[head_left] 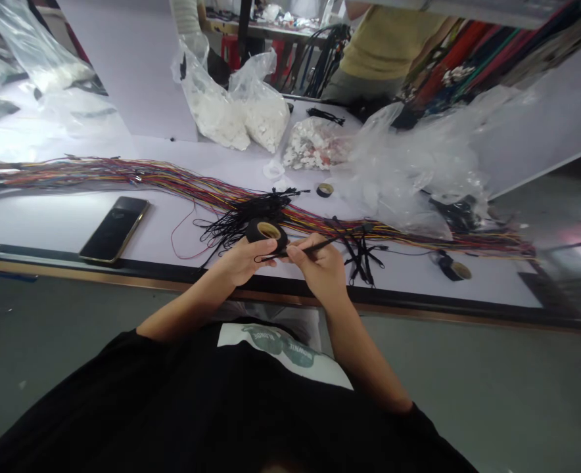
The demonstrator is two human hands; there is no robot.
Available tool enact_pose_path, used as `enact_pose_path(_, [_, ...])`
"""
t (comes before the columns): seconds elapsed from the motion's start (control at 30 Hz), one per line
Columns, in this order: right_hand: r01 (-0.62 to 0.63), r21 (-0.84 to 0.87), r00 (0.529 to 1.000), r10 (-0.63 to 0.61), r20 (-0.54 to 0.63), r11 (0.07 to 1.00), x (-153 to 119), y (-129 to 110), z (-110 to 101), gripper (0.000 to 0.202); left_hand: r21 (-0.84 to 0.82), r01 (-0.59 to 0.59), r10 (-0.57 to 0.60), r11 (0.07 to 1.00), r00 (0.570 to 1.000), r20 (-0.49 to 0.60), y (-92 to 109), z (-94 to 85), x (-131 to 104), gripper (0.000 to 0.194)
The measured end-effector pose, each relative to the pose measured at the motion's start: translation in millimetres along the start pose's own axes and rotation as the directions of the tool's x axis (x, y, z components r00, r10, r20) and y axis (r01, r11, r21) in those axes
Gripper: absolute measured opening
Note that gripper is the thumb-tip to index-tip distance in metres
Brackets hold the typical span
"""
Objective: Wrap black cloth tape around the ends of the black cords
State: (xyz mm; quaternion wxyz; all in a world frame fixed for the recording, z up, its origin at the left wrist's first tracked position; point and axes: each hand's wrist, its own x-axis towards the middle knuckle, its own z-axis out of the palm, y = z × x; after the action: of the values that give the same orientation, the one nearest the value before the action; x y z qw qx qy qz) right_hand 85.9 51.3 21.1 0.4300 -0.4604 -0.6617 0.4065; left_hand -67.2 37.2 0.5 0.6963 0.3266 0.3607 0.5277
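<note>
Near the table's front edge, my left hand is closed on a roll of black tape with a tan core. My right hand pinches a thin black cable, close to the left fingertips. A small loop of the cable shows below the roll. Behind the roll lies a pile of short black cables, on top of a long bundle of coloured wires. More black taped cables lie just right of my right hand.
A phone lies at the left. Clear bags of white parts stand behind the wires, with crumpled plastic at the right. Two more tape rolls lie on the table. Across it is a person in a yellow shirt.
</note>
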Motion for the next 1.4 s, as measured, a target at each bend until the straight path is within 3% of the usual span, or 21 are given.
enact_pose_path(0.1, [-0.095,0.059,0.991,0.1,-0.092,0.994,3,8,1,0.027,0.308,-0.26,0.301,0.915,0.949,-0.095,-4,3.4,-13,0.042])
enact_pose_path(0.17, [-0.105,0.094,0.984,0.117,-0.131,0.99,6,13,1,0.027,0.53,-0.403,0.454,0.746,0.89,0.039,-5,0.3,-21,0.059])
enact_pose_path(0.23, [-0.073,0.093,0.986,0.086,-0.143,0.993,9,16,-1,0.027,0.614,-0.514,0.458,0.599,0.849,0.264,-6,-4.5,-25,0.072])
enact_pose_path(0.27, [-0.045,0.079,0.988,0.056,-0.145,0.996,10,15,-1,0.026,0.615,-0.542,0.422,0.573,0.838,0.346,-6,-6.3,-25,0.07])
enact_pose_path(0.33, [0.011,0.046,0.993,-0.005,-0.122,0.999,10,11,-3,0.024,0.606,-0.524,0.393,0.599,0.851,0.348,-6,-7.3,-22,0.05])
enact_pose_path(0.47, [0.129,-0.022,0.991,-0.13,-0.046,0.991,7,-3,-6,0.021,0.632,-0.376,0.44,0.678,0.896,0.06,-4,1.0,-12,0.016])
enact_pose_path(0.6, [0.159,-0.114,0.983,-0.169,-0.079,0.981,2,-13,-6,0.021,0.7,-0.345,0.42,0.625,0.905,0.07,0,9.0,-10,0.007])
enact_pose_path(0.77, [0.077,-0.197,0.997,-0.08,-0.009,0.977,-4,-12,-2,0.016,0.782,-0.341,0.524,0.522,0.852,0.022,-2,10.9,-10,0.01])
enact_pose_path(0.87, [0.101,-0.201,0.995,-0.104,-0.005,0.974,-4,-10,1,0.012,0.702,-0.341,0.508,0.625,0.861,-0.034,-6,13.5,-11,0.01])
enact_pose_path(0.93, [0.127,-0.226,0.99,-0.138,-0.034,0.966,-3,-9,1,0.014,0.512,-0.324,0.423,0.796,0.902,-0.086,-7,14.9,-12,0.013])
enact_pose_path(1.03, [0.136,-0.264,0.987,-0.154,-0.048,0.955,-2,-10,-2,0.016,0.152,-0.223,0.243,0.963,0.961,-0.133,-6,12.6,-10,0.041])
enact_pose_path(1.13, [0.147,-0.249,0.989,-0.15,0.006,0.957,-1,-13,-4,0.017,-0.015,-0.018,0.018,1.0,1.0,0.012,-3,5.1,-3,0.05])
enact_pose_path(1.2, [0.144,-0.212,0.99,-0.138,0.041,0.967,-1,-14,-4,0.016,-0.025,0.089,-0.085,0.996,0.987,0.136,-3,0.6,2,0.05])
enact_pose_path(1.27, [0.108,-0.183,0.994,-0.106,0.023,0.977,-2,-13,-4,0.018,0.02,0.048,-0.051,0.999,0.988,0.148,-5,-0.9,5,0.046])
enact_pose_path(1.4, [-0.05,-0.09,0.994,0.041,-0.097,0.995,0,-1,-2,0.025,0.204,-0.187,0.184,0.961,0.982,0.032,-11,2.4,-4,0.035])
